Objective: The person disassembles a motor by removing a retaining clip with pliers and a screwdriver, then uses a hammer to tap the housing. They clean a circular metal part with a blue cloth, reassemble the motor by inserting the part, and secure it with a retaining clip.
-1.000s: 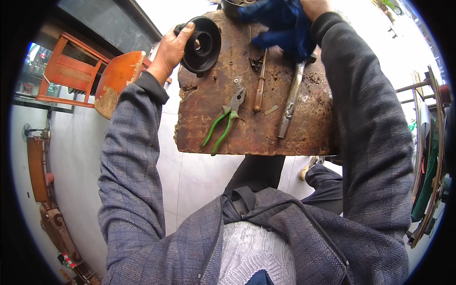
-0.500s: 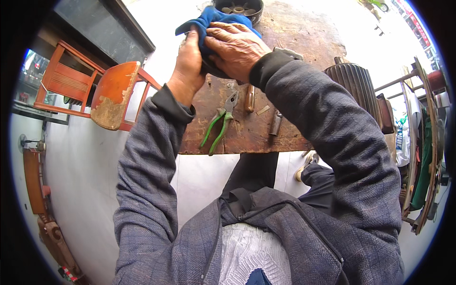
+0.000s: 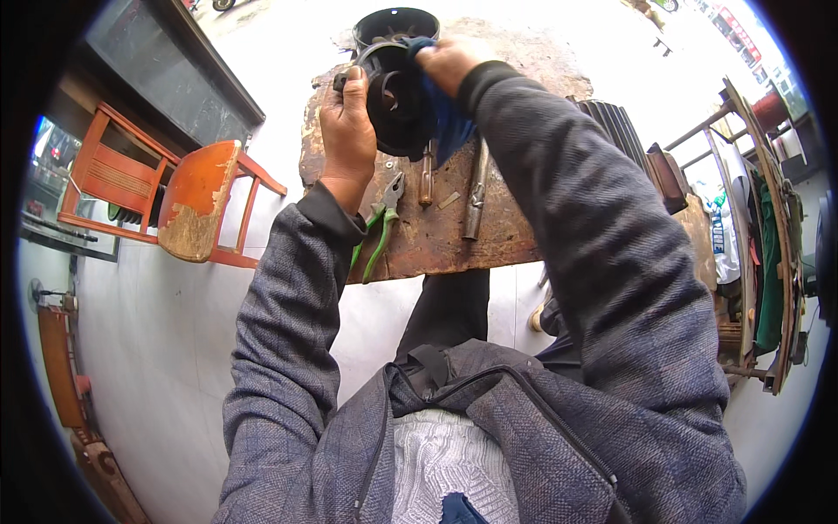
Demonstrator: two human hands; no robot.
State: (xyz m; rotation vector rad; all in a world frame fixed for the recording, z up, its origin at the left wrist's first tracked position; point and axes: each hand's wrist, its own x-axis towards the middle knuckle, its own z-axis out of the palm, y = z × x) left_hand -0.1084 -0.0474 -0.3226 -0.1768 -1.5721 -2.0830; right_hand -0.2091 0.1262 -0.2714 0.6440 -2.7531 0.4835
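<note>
The left hand [image 3: 351, 131] has its grip clamped on the black round part [image 3: 408, 133] — held over the bench [image 3: 511, 234], beyond the green-handled pliers [image 3: 388, 216] — while the right hand [image 3: 454, 65] has its grip clamped on the blue cloth [image 3: 451, 127] alongside.

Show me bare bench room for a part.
Bare patches on the wooden bench: the near strip between the green pliers and the metal rod, and a slim one between that rod and the right sleeve. Crowded: around the screwdriver handle, and where the left hand holds the black part and the right hand the blue cloth.
</note>
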